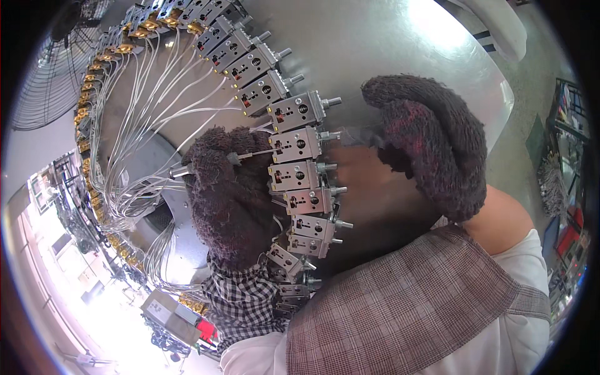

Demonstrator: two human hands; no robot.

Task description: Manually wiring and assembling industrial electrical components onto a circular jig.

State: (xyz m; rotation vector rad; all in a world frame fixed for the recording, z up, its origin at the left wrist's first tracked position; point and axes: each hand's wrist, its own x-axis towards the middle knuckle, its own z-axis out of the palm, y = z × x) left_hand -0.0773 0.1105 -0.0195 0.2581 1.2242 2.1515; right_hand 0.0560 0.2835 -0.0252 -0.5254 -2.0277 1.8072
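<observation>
Dark knitted gloves cover both my hands. My left hand (228,194) is closed round a slim screwdriver-like tool (256,153), whose thin metal shaft reaches the face of a small metal switch block (295,145). The tool's other end pokes out at the left of the glove. Across from it, my right hand (437,140) is closed on a short grey cylindrical piece (362,136), which lines up with the threaded stud of that same block. Whether the piece touches the stud, I cannot tell. The fingertips of both hands are largely hidden.
Similar switch blocks (262,92) with studs stand in a curved row round a metal turntable (312,37). White wires (150,106) run from the blocks to the middle. Brass-coloured fittings (87,112) line the far left rim. A fan (50,87) stands at the upper left.
</observation>
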